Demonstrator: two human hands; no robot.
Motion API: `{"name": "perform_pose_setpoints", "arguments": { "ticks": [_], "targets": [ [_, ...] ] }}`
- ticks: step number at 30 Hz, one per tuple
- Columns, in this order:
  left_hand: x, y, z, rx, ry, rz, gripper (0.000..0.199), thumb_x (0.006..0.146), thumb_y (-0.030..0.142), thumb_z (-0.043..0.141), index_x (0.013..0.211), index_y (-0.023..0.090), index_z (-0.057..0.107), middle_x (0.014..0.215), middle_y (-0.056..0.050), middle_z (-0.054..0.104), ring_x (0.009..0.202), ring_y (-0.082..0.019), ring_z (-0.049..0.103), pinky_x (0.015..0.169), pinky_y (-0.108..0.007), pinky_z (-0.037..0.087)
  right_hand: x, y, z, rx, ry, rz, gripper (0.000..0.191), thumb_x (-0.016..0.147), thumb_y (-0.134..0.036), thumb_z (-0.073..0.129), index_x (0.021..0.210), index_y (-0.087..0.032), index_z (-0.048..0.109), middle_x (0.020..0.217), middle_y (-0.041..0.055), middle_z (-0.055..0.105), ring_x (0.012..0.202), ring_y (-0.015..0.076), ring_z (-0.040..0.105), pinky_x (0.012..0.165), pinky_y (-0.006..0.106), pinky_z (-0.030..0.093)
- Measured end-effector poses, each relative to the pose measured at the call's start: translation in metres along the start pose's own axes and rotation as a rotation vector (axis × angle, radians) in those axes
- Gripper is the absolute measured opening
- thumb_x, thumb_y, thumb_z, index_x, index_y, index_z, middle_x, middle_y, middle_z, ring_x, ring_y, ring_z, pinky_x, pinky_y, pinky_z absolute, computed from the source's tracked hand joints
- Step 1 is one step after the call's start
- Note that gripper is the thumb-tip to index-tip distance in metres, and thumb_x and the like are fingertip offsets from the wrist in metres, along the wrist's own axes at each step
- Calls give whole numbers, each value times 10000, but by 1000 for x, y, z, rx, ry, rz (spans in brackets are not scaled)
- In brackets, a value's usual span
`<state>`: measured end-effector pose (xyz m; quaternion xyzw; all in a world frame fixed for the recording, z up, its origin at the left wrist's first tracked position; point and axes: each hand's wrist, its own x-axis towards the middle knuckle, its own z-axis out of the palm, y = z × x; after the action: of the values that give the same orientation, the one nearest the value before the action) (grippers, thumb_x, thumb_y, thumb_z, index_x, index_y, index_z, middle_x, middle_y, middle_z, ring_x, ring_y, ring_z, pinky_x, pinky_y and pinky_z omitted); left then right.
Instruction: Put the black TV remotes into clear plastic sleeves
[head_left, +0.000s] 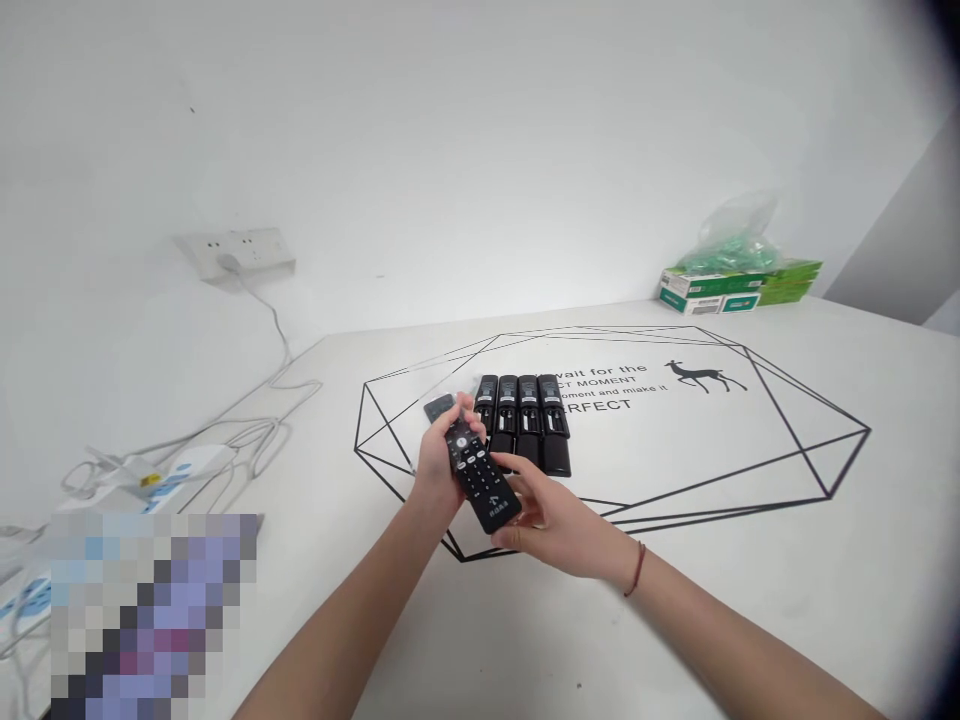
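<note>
A black remote control (487, 490) is held above the table, slanted with its button side up and its lower end toward the right. My left hand (437, 458) wraps around its middle, thumb lying across the front. At the lower end, the fingers and thumb of my right hand (561, 520) grip the edges. Just beyond my hands lies a row of several black remotes (530, 440), backs up, with their battery compartments uncovered. The leftmost of these is partly hidden by my left hand. Clear plastic film seems to lie near my left hand, but its outline is faint.
Green and white boxes (712, 284) with a plastic bag (739, 240) on top stand at the back right. Cables and power strips (184, 470) spread along the left side, below a wall socket (251, 252). The white table (720, 570) bears printed black lines and a deer.
</note>
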<state>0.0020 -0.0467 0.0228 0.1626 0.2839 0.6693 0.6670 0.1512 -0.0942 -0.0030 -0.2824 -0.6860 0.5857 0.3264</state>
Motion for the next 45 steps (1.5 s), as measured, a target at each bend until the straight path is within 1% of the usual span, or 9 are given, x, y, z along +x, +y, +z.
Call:
{"name": "perform_pose_setpoints", "arguments": {
  "ticks": [5,8,14,21,26,32,37,41,45],
  "targets": [
    [-22,-28,5,177,-110,-167,226,752,321,631,915,183,558,619,48,470,506,-63,478,482,-187,417,6,7,-1,-219,412,-133,604,648,-170,687,1179,-266,415,1092,49,510,793,142,552,601,273,496],
    [-34,-42,6,310,-194,-183,248,765,390,615,782,151,551,593,33,450,532,-69,462,517,-190,406,6,6,-6,-274,494,-205,647,625,-111,651,1205,-266,410,1082,49,497,796,142,542,672,299,507],
    [-40,-44,6,423,-258,-152,237,789,392,601,804,155,590,672,-3,526,582,-81,498,573,-208,416,3,1,-15,-342,500,-225,588,664,-115,599,1206,-266,430,934,9,531,538,73,471,582,271,508],
    [-45,-33,14,286,-263,-230,282,793,376,601,999,187,639,920,-44,620,816,-138,580,750,-257,452,1,4,-20,-680,578,-483,468,792,-225,590,1246,-305,508,1160,75,518,947,200,554,814,368,503],
    [-38,-27,8,232,-200,-243,269,796,336,601,1038,225,635,895,-13,619,758,-98,565,716,-223,445,-1,9,-21,-804,529,-540,372,881,-186,464,1238,-271,524,903,55,626,809,179,578,734,351,499],
    [-32,-25,8,305,-261,-222,243,774,342,621,956,184,640,812,-22,615,730,-125,574,720,-261,440,0,7,-17,-666,474,-388,308,882,-220,424,1180,-246,499,921,49,647,785,168,606,691,306,508],
    [-37,-36,7,443,-357,-220,264,811,427,562,833,170,618,846,-52,621,832,-168,581,766,-293,431,0,5,-22,-636,498,-212,223,878,-240,424,1099,-236,447,706,-7,608,609,155,585,567,263,457],
    [-38,-36,7,563,-368,-178,257,815,430,556,869,186,617,874,-54,628,860,-174,584,772,-295,430,0,6,-24,-678,457,-216,133,881,-212,393,986,-234,472,662,-16,583,566,141,554,528,238,413],
    [-37,-23,9,665,-443,-146,238,812,395,572,891,178,629,863,-58,628,841,-172,582,801,-308,432,-2,0,-25,-640,436,-252,202,846,-185,418,1033,-235,472,679,-17,569,565,133,532,543,238,422]
  ]
}}
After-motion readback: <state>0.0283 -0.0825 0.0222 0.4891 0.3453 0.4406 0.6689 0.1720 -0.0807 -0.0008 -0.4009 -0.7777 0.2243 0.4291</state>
